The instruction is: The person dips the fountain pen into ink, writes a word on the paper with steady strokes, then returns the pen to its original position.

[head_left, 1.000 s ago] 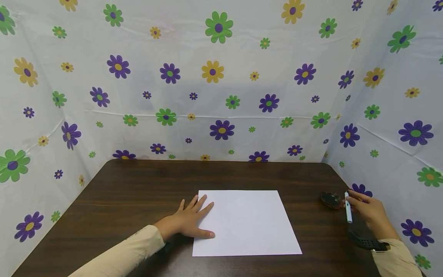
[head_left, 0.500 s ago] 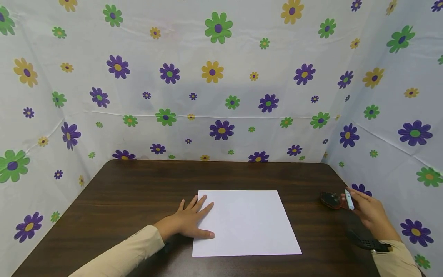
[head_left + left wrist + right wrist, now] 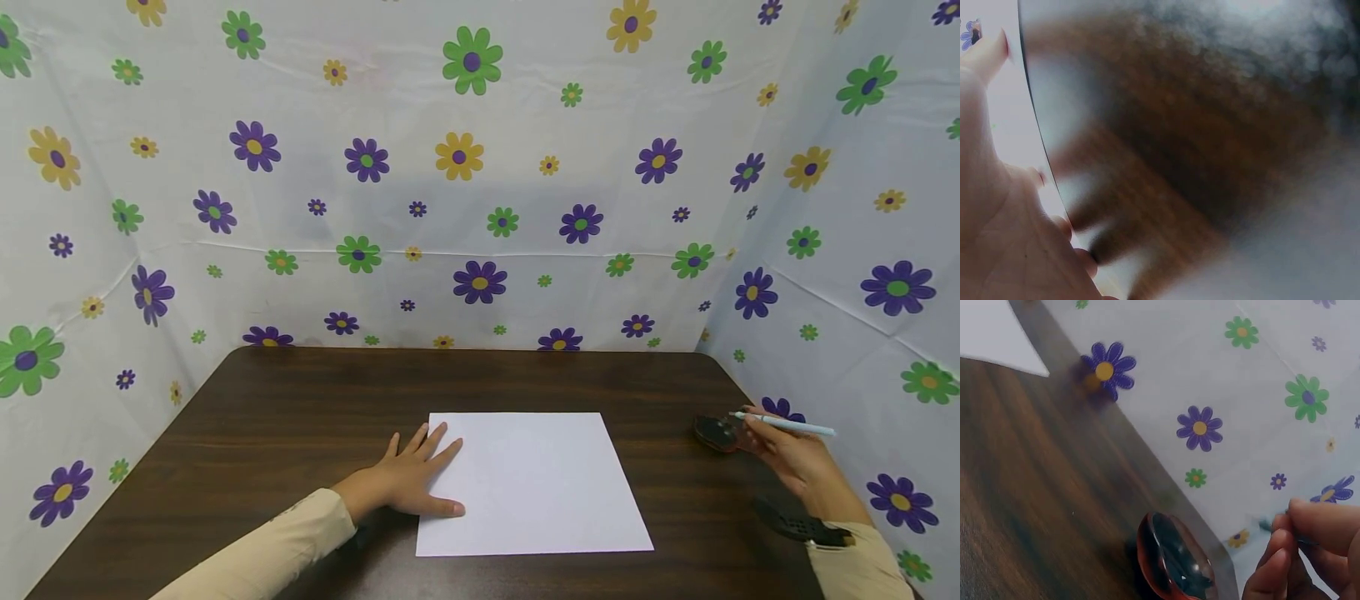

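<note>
My left hand [image 3: 412, 483] lies with fingers spread over the left edge of a white sheet of paper [image 3: 547, 483]. No marks show on the sheet. In the left wrist view the palm [image 3: 1004, 244] is close to the camera and most of the picture is blurred. At the table's right edge my right hand [image 3: 802, 471] pinches a slim light-blue pen [image 3: 802, 427], its tip toward the left. The right wrist view shows the curled fingers [image 3: 1272, 569], which hide most of the pen. Just left of them lies a dark, glossy, rounded object with a reddish rim [image 3: 716, 433].
The brown wooden table [image 3: 337, 392] carries the sheet near its front middle. White cloth [image 3: 300, 183] printed with flowers stands behind it and along both sides. A dark strap [image 3: 802, 527] circles the right wrist.
The pen has swung in my right fingers from upright, through a slant, to nearly level with its tip leftward. My left hand and the paper stay in place.
</note>
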Available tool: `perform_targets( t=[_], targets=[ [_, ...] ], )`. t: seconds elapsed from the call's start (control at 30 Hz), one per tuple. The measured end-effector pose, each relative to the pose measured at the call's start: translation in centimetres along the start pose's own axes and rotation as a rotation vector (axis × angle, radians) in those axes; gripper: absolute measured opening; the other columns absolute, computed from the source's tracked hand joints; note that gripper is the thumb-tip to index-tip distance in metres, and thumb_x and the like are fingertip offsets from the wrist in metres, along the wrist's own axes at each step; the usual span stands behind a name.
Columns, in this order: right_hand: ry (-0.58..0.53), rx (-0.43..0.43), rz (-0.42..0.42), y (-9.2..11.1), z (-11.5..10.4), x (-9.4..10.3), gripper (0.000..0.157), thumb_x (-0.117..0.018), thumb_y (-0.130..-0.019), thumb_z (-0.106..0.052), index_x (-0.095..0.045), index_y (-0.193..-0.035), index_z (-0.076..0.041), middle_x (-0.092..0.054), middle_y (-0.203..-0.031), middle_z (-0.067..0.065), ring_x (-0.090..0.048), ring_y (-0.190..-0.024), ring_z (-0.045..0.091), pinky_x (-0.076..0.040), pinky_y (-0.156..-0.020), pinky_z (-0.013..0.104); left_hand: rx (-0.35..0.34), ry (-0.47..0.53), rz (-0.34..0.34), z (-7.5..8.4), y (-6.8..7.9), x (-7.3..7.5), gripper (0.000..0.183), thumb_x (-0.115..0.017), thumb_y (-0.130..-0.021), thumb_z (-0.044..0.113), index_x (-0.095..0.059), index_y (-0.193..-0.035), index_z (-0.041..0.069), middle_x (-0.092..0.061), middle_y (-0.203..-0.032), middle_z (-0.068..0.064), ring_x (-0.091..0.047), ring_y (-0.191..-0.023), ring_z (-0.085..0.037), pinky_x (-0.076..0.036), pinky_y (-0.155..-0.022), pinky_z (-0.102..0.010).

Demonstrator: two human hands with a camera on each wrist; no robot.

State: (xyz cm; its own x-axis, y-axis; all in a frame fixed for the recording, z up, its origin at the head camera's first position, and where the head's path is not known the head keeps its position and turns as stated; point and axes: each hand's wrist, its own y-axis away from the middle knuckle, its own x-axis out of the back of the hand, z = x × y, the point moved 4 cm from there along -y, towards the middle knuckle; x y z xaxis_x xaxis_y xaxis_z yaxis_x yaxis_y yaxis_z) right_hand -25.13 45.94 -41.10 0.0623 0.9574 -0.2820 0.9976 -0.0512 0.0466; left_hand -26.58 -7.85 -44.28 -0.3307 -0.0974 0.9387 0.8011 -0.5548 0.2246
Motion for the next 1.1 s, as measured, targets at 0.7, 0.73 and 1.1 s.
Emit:
perform_targets(
  t=[0.7,0.73,1.1],
  targets=[
    [0.181,0.125,-0.060,-0.46,0.45,-0.90,0.033,-0.050,-0.097,0.004,-0.075,-0.092,-0.017,-0.073,-0.081,-0.002,-0.068,-0.069,0.007,-0.054,-0.065,0.019,0.007,0.012,-0.002,-0.07,0.13,-0.07,0.099,-0.052,-0.076,0.078,-0.020,-0.154,0.026,-0.003,-0.162,-0.009,-0.001,-0.146,-0.039,-0.003,-0.107,-0.071],
    [0.200,0.128,-0.043,-0.41,0.41,-0.94,0.032,-0.051,-0.096,0.004,-0.075,-0.091,-0.016,-0.072,-0.080,-0.003,-0.068,-0.069,0.007,-0.054,-0.064,0.019,0.005,0.013,-0.001,-0.08,0.13,-0.08,0.099,-0.052,-0.076,0.078,-0.020,-0.154,0.026,-0.003,-0.162,-0.009,-0.001,-0.146,-0.039,-0.003,-0.106,-0.071],
    [0.724,0.101,0.172,-0.77,0.56,-0.38,0.017,-0.067,-0.090,-0.012,-0.072,-0.093,0.004,-0.070,-0.072,-0.010,-0.067,-0.065,0.007,-0.055,-0.062,0.022,-0.012,0.010,0.000,0.11,0.24,0.18,0.098,-0.053,-0.077,0.076,-0.020,-0.154,0.024,-0.003,-0.162,-0.010,-0.001,-0.146,-0.040,-0.004,-0.106,-0.071]
  ],
)
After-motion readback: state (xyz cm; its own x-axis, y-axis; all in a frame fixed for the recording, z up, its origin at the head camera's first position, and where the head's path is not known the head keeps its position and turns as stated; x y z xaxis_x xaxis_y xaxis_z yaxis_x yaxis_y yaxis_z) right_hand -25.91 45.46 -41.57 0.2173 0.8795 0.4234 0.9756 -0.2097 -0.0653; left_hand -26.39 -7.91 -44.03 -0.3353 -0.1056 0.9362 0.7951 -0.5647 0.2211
